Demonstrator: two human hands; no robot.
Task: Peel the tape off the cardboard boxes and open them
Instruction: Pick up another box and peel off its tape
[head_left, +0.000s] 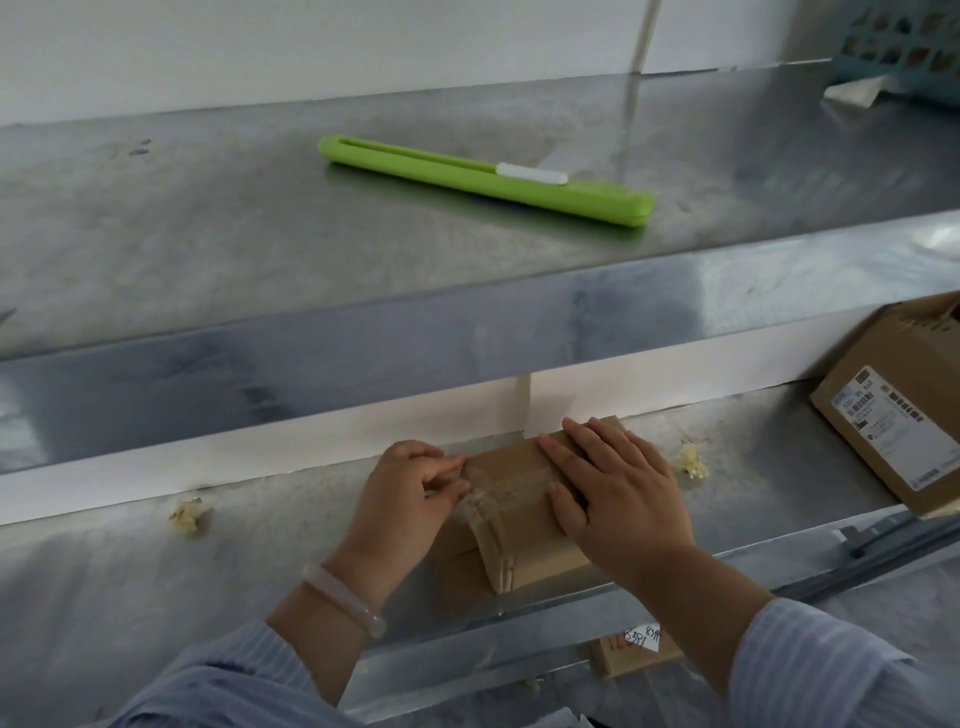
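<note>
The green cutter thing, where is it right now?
The green utility knife lies flat on the upper metal shelf, untouched, up above the small cardboard box both hands are working on.

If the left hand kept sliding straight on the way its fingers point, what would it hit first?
The left hand points right along the small box, so it would first meet the right hand pressing on the box top, though depth is hard to judge.

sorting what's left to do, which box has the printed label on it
The box at the right edge, lying tilted, with a white printed label facing up. The small box under both hands shows only plain cardboard and clear tape.
</note>
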